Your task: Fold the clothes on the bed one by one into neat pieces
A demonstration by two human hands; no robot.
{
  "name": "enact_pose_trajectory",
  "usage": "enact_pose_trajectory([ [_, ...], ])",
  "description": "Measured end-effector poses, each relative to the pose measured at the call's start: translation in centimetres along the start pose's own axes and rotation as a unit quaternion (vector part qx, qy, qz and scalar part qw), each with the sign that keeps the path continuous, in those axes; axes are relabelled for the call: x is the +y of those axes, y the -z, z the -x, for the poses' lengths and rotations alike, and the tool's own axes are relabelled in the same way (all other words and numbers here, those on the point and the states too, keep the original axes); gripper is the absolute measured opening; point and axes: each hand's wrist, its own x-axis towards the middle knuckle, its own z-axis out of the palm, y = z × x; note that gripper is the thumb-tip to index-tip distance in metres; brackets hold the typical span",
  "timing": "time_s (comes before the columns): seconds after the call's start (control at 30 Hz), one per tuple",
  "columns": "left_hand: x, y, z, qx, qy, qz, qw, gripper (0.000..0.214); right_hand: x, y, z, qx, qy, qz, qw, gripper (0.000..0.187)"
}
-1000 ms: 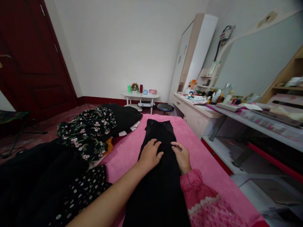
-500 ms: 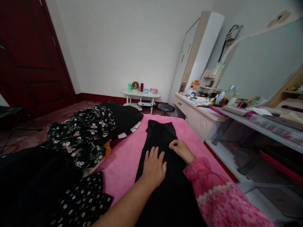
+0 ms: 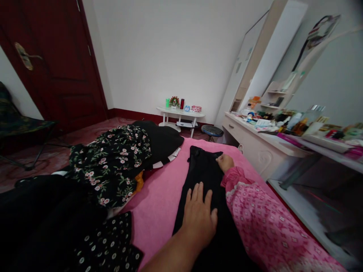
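Note:
A long black garment lies lengthwise on the pink bed cover; its exact kind is not clear. My left hand rests flat on its middle, palm down, fingers slightly apart. At the garment's far right edge, close to the top end, my right hand is closed, fingertips pinching the cloth. The pink patterned sleeve hides part of the garment's right side. To the left is a heap of clothes, with a black floral piece and a black piece with white ring dots.
Along the right stand a white dressing table crowded with bottles and a shelf unit. Beyond the bed are a round stool and a small white table. A camouflage folding chair stands left, before a dark red door.
My right hand has moved forward along the garment's right edge to near its top corner. My left hand stays flat on the cloth. The view has turned left.

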Motion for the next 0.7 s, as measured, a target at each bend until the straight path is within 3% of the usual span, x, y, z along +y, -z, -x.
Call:
enact_pose_trajectory([
  [0.1, 0.0, 0.2, 0.0, -0.014, -0.002, 0.007, 1.000, 0.058, -0.8, 0.3, 0.4, -0.020, 0.019, 0.054, 0.998, 0.003],
  [0.23, 0.1, 0.5, 0.3, -0.010, -0.001, 0.013, 1.000, 0.057, -3.5, 0.7, 1.4, -0.030, 0.094, 0.076, 0.992, 0.020],
  [0.37, 0.1, 0.6, 0.3, 0.002, -0.001, 0.014, 1.000, 0.056, -5.5, -0.7, 2.6, -0.170, 0.195, 0.051, 0.965, 0.038],
  [0.53, -0.3, 1.1, 0.1, -0.012, -0.002, 0.025, 1.000, 0.054, -6.1, -2.0, 3.5, -0.281, 0.173, 0.082, 0.940, 0.052],
  [0.7, -1.3, 1.7, 0.0, -0.020, -0.030, 0.056, 0.998, 0.047, -5.8, 1.4, 6.6, -0.340, 0.163, 0.108, 0.920, 0.059],
])
